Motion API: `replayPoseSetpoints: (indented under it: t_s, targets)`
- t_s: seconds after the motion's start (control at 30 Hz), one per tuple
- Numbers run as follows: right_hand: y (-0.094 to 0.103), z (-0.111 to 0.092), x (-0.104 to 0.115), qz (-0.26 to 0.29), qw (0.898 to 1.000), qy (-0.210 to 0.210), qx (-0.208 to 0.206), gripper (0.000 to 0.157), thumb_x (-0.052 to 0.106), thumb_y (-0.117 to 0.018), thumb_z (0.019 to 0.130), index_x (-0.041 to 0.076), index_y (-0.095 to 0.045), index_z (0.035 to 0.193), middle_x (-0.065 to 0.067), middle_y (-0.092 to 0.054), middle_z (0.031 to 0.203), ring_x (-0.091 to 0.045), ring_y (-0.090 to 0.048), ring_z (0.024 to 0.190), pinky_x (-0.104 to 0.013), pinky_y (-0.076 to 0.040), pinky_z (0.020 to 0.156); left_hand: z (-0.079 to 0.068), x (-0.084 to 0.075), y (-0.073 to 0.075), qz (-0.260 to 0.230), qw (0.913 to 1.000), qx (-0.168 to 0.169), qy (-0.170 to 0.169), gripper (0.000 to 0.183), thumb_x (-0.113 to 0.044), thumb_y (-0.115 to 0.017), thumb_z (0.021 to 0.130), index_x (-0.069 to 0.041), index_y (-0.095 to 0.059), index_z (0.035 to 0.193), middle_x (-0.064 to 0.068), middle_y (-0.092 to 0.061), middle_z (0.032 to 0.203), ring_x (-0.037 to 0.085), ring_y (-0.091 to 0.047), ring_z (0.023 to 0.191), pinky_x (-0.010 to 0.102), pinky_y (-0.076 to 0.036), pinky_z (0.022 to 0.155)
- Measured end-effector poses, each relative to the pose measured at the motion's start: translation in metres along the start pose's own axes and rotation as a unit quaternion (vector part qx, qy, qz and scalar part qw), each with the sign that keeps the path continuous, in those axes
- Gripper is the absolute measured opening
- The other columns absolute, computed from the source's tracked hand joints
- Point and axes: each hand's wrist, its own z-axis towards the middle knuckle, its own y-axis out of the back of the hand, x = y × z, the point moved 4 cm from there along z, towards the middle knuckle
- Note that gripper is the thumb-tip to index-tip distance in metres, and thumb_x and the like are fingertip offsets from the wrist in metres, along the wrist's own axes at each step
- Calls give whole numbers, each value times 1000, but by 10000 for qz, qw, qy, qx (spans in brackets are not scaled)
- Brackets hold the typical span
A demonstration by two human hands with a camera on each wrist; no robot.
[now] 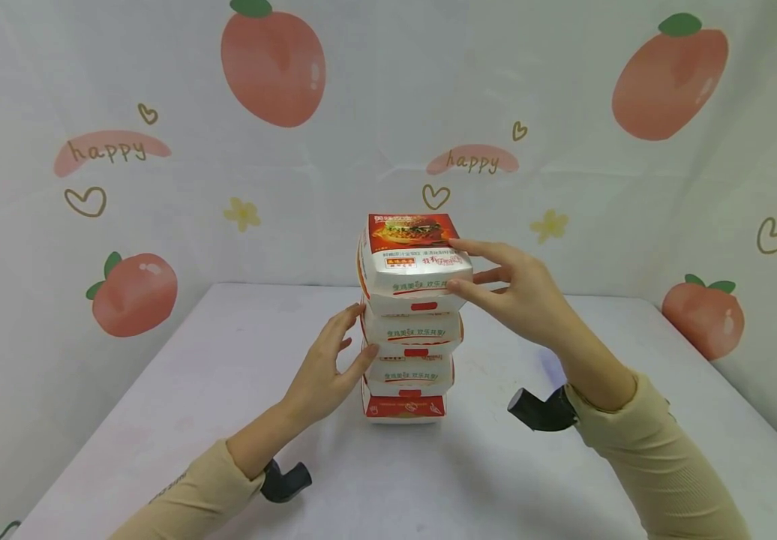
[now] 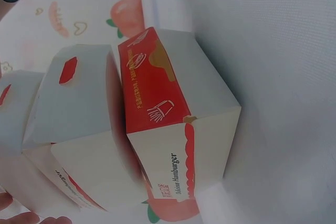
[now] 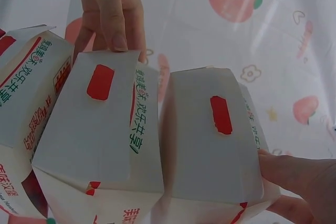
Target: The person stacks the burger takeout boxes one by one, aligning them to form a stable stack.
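Observation:
Several white and red cardboard burger boxes stand in one column in the head view. The top burger box (image 1: 415,262) carries a burger picture on its lid and sits slightly tilted and offset over the second box (image 1: 415,331). My right hand (image 1: 520,289) grips the top box at its right front corner, thumb on the front and index finger on the lid. On the column's left side, my left hand (image 1: 324,367) rests with fairly straight fingers against the middle boxes. The bottom box (image 2: 178,98) shows its red flap in the left wrist view.
The column stands on a white cloth-covered table (image 1: 247,337). Behind it hangs a white backdrop (image 1: 361,172) printed with fruit, hearts and flowers. A dark wrist mount (image 1: 285,481) sticks out below the left sleeve, another (image 1: 542,410) beside the right sleeve.

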Motion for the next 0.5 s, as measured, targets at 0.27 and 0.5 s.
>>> replayPoseSetpoints:
  t_s: [0.27, 0.5]
  targets:
    - [-1, 1, 0, -101, 9999, -61, 52, 56, 33, -67, 86, 25, -47, 138, -8, -47, 139, -31, -64, 105, -37, -58, 74, 0, 0, 0, 15, 10000, -5, -27, 60, -24, -58, 92, -11, -31, 144, 8, -37, 147, 26, -38, 136, 44, -47, 100]
    - [-1, 1, -1, -225, 9996, -112, 113, 56, 35, -66, 86, 25, -46, 138, -7, -47, 140, -32, -63, 106, -36, -58, 71, 0, 1, 0, -19, 10000, 14, -27, 60, -24, -58, 92, -11, -31, 144, 7, -37, 147, 26, -37, 136, 45, -47, 100]
